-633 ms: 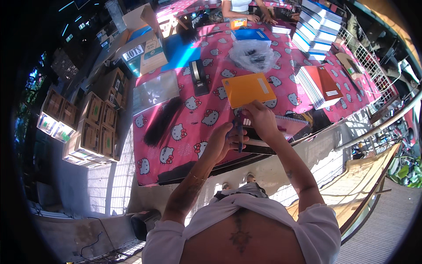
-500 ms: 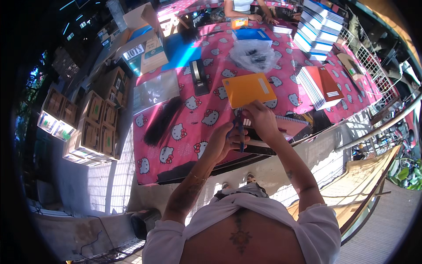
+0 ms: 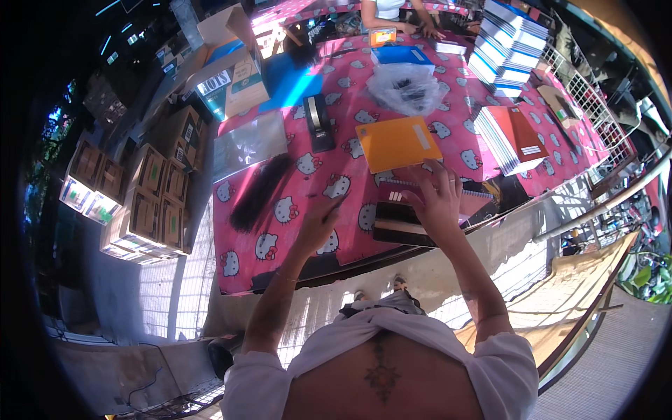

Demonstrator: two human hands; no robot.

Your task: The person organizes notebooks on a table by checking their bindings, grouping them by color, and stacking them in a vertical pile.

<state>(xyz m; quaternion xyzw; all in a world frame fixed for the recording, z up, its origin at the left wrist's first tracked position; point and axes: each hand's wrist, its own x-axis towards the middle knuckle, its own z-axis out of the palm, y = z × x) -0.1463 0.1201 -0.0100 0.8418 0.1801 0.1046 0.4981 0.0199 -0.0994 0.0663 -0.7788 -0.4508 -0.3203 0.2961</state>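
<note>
My right hand (image 3: 437, 199) lies with fingers spread on a dark reddish spiral notebook (image 3: 476, 204) near the table's front edge. The coil runs along its far side. My left hand (image 3: 320, 222) is apart from it, over the pink cloth to the left, fingers curled; a small dark tip shows by them, and what they hold is mostly hidden. An orange notebook (image 3: 400, 143) lies flat just beyond my right hand. Left of that stands a black tape dispenser or stapler-like desk tool (image 3: 319, 124). A bundle of black bristle-like strands (image 3: 259, 192) lies beyond my left hand.
Red-covered books (image 3: 518, 136) are stacked at right, with a tall stack of blue-and-white books (image 3: 505, 52) behind. A clear plastic bag (image 3: 404, 87), plastic sheets (image 3: 248, 145) and an open carton (image 3: 234, 80) are farther off. Cartons (image 3: 150, 189) stand left; another person's hands (image 3: 423, 31) rest across.
My left hand has moved left, away from the notebook. The blue-handled tool between my hands no longer shows there. My right hand has spread its fingers and shifted slightly right over the notebook.
</note>
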